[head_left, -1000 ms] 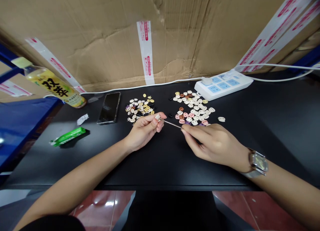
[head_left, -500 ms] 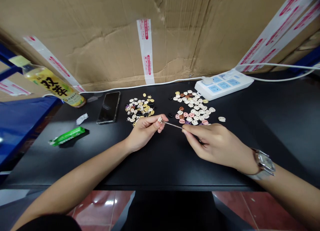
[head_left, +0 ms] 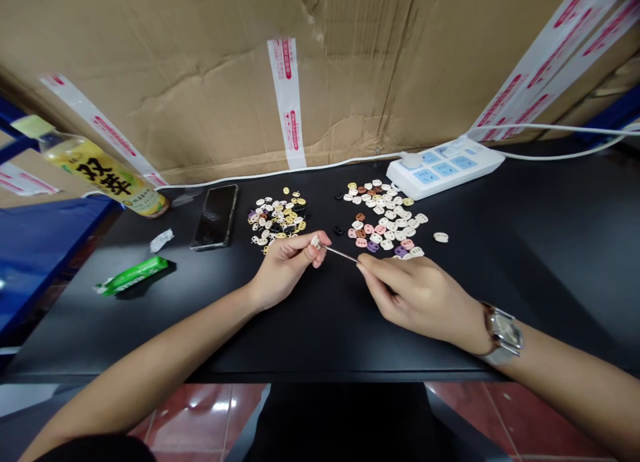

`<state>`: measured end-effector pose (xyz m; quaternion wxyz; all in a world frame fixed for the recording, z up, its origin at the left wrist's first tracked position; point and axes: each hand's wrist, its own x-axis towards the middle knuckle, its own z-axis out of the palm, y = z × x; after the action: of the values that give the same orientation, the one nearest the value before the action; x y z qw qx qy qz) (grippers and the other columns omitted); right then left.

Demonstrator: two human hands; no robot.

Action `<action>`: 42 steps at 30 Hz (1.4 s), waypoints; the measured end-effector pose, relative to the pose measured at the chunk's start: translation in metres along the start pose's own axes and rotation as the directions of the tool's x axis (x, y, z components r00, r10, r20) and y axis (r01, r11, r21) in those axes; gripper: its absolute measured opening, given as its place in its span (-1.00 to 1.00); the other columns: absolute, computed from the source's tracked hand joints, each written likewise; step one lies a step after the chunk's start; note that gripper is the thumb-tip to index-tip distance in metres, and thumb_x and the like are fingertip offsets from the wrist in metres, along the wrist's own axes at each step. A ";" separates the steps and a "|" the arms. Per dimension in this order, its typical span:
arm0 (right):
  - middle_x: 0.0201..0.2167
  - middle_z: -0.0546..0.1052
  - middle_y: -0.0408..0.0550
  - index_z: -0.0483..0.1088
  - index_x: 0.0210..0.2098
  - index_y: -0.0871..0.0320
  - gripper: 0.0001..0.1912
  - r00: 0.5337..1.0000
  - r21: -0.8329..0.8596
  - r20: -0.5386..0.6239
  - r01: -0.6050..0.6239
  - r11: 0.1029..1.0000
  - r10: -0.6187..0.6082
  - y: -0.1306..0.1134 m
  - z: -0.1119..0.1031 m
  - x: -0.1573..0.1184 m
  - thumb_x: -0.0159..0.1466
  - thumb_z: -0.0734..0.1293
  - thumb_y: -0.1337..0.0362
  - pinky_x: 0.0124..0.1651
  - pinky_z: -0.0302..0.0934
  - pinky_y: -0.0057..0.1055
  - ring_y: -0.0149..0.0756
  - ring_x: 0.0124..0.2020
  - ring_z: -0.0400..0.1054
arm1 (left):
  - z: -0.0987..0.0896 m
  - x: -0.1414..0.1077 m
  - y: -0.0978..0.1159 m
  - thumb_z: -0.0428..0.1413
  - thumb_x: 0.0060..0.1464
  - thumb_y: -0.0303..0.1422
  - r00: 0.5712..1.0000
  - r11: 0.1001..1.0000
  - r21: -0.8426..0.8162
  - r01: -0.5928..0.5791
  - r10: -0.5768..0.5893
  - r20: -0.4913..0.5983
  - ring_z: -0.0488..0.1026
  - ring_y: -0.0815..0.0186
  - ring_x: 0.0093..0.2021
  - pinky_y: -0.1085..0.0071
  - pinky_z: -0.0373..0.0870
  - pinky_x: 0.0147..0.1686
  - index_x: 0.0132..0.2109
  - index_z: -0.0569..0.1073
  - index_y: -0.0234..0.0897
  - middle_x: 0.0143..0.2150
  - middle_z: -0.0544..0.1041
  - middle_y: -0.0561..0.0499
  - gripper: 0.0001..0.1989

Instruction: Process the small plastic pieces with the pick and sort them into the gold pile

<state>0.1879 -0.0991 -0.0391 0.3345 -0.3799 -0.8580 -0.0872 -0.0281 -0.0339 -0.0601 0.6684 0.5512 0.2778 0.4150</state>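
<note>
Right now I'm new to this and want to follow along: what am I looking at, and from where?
There is no machine here, just a person's bare hands, seen by one camera worn on the head, looking forward and down. The left hand pinches a small pale piece; the right hand holds a thin metal tool pointing at it. On the black table lie a left cluster and a right cluster of small coloured pieces, a power strip, a phone, and a green packet.
</note>
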 end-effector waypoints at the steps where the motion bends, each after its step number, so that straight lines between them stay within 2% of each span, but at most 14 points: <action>1: -0.68 0.33 -0.25 0.48 -0.22 0.34 -0.80 0.998 0.076 0.011 -0.069 0.995 0.068 -0.002 0.001 0.001 0.38 0.21 0.45 -0.60 0.09 -0.45 -0.48 -0.71 0.22 | 0.000 0.000 0.000 0.26 0.11 -0.19 1.000 1.000 0.000 0.002 -0.002 -0.009 0.20 0.41 -0.42 0.38 0.10 -0.31 -0.23 0.57 -0.34 -0.48 0.33 0.08 -0.74; 3: -0.72 0.28 -0.30 0.48 -0.25 0.30 -0.82 0.989 0.146 0.026 -0.150 0.978 0.148 -0.004 0.003 0.001 0.38 0.23 0.43 -0.62 0.07 -0.49 -0.52 -0.74 0.17 | 0.001 -0.001 0.000 0.26 0.11 -0.20 1.000 1.000 -0.014 0.013 -0.013 -0.022 0.20 0.41 -0.41 0.38 0.10 -0.31 -0.23 0.58 -0.34 -0.48 0.33 0.08 -0.74; 6: -0.67 0.38 -0.19 0.49 -0.20 0.38 -0.78 1.000 -0.041 -0.007 -0.027 0.999 0.027 -0.005 0.006 -0.001 0.37 0.20 0.46 -0.63 0.07 -0.40 -0.42 -0.71 0.26 | 0.002 -0.001 0.001 0.25 0.12 -0.21 0.998 0.997 -0.056 0.046 -0.048 -0.034 0.19 0.42 -0.41 0.39 0.10 -0.30 -0.22 0.58 -0.35 -0.48 0.32 0.08 -0.75; 9: -0.61 0.46 -0.11 0.48 -0.14 0.42 -0.76 0.996 -0.187 0.019 0.087 0.978 -0.085 -0.002 0.005 -0.001 0.35 0.19 0.47 -0.63 0.05 -0.33 -0.34 -0.68 0.32 | 0.002 0.000 0.001 0.24 0.14 -0.20 0.998 0.993 -0.104 0.056 -0.060 -0.034 0.19 0.42 -0.41 0.41 0.12 -0.31 -0.20 0.58 -0.35 -0.48 0.33 0.08 -0.74; 13: -0.62 0.44 -0.15 0.46 -0.13 0.38 -0.79 0.994 -0.181 0.005 0.108 0.978 -0.109 0.003 0.002 0.001 0.36 0.20 0.46 -0.62 0.07 -0.33 -0.36 -0.67 0.32 | 0.000 0.001 0.000 0.22 0.17 -0.23 1.000 0.988 -0.154 0.021 -0.022 -0.007 0.21 0.44 -0.41 0.44 0.15 -0.31 -0.17 0.60 -0.33 -0.47 0.34 0.07 -0.77; 17: -0.64 0.39 -0.18 0.44 -0.11 0.42 -0.80 0.982 -0.231 0.028 0.187 0.955 -0.186 0.007 0.001 0.000 0.33 0.24 0.50 -0.63 0.04 -0.31 -0.34 -0.68 0.29 | 0.000 0.000 -0.001 0.25 0.14 -0.24 1.000 0.989 -0.145 -0.004 0.002 -0.018 0.23 0.44 -0.41 0.46 0.18 -0.31 -0.18 0.61 -0.33 -0.47 0.36 0.06 -0.77; 24: -0.61 0.42 -0.15 0.43 -0.10 0.46 -0.79 0.963 -0.253 0.049 0.268 0.930 -0.265 0.012 0.000 -0.001 0.28 0.28 0.54 -0.62 0.09 -0.32 -0.35 -0.66 0.30 | 0.001 -0.001 0.001 0.26 0.12 -0.24 1.000 0.987 -0.161 -0.007 0.005 -0.017 0.25 0.44 -0.41 0.44 0.21 -0.30 -0.18 0.61 -0.30 -0.45 0.39 0.05 -0.78; 27: -0.60 0.48 -0.13 0.45 -0.13 0.42 -0.83 0.973 -0.193 -0.008 0.225 0.955 -0.231 0.015 0.000 0.001 0.31 0.28 0.49 -0.59 0.15 -0.35 -0.38 -0.64 0.33 | 0.001 -0.001 0.002 0.25 0.13 -0.22 1.000 0.988 -0.156 0.001 -0.002 -0.005 0.24 0.43 -0.41 0.43 0.21 -0.30 -0.19 0.60 -0.31 -0.47 0.38 0.06 -0.77; 30: -0.58 0.52 -0.16 0.47 -0.14 0.30 -0.85 0.993 -0.041 -0.068 0.090 0.995 -0.093 0.016 0.001 0.001 0.35 0.28 0.43 -0.54 0.20 -0.42 -0.43 -0.63 0.36 | 0.001 -0.002 0.002 0.25 0.12 -0.22 1.000 0.991 -0.131 -0.014 0.012 -0.014 0.24 0.42 -0.41 0.42 0.21 -0.30 -0.20 0.60 -0.32 -0.47 0.37 0.06 -0.77; 32: -0.57 0.53 -0.18 0.47 -0.15 0.26 -0.86 0.996 0.003 -0.075 0.050 0.999 -0.050 0.017 0.001 0.002 0.35 0.28 0.42 -0.54 0.20 -0.44 -0.45 -0.63 0.36 | 0.001 -0.002 0.002 0.26 0.12 -0.23 1.000 0.993 -0.115 -0.027 0.025 -0.016 0.25 0.42 -0.41 0.42 0.22 -0.29 -0.20 0.60 -0.32 -0.47 0.37 0.06 -0.78; 37: -0.63 0.47 -0.15 0.49 -0.17 0.38 -0.85 0.970 -0.214 -0.019 0.233 0.949 -0.242 0.017 -0.004 0.002 0.32 0.28 0.48 -0.57 0.15 -0.37 -0.41 -0.65 0.31 | 0.000 -0.002 0.002 0.23 0.17 -0.26 0.999 0.990 -0.133 -0.052 0.052 0.002 0.26 0.44 -0.40 0.45 0.20 -0.30 -0.17 0.61 -0.30 -0.45 0.38 0.05 -0.81; 42: -0.61 0.49 -0.15 0.49 -0.15 0.33 -0.84 0.985 -0.158 -0.050 0.156 0.975 -0.166 0.016 -0.004 0.002 0.35 0.27 0.43 -0.52 0.21 -0.42 -0.42 -0.63 0.35 | 0.000 -0.001 0.002 0.24 0.15 -0.25 0.999 0.992 -0.118 -0.034 0.036 0.010 0.26 0.43 -0.41 0.43 0.21 -0.30 -0.17 0.60 -0.29 -0.46 0.38 0.06 -0.80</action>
<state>0.2005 -0.0884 -0.0364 0.3229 -0.3307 -0.8658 -0.1915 -0.0293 -0.0341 -0.0579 0.6939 0.5182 0.2392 0.4391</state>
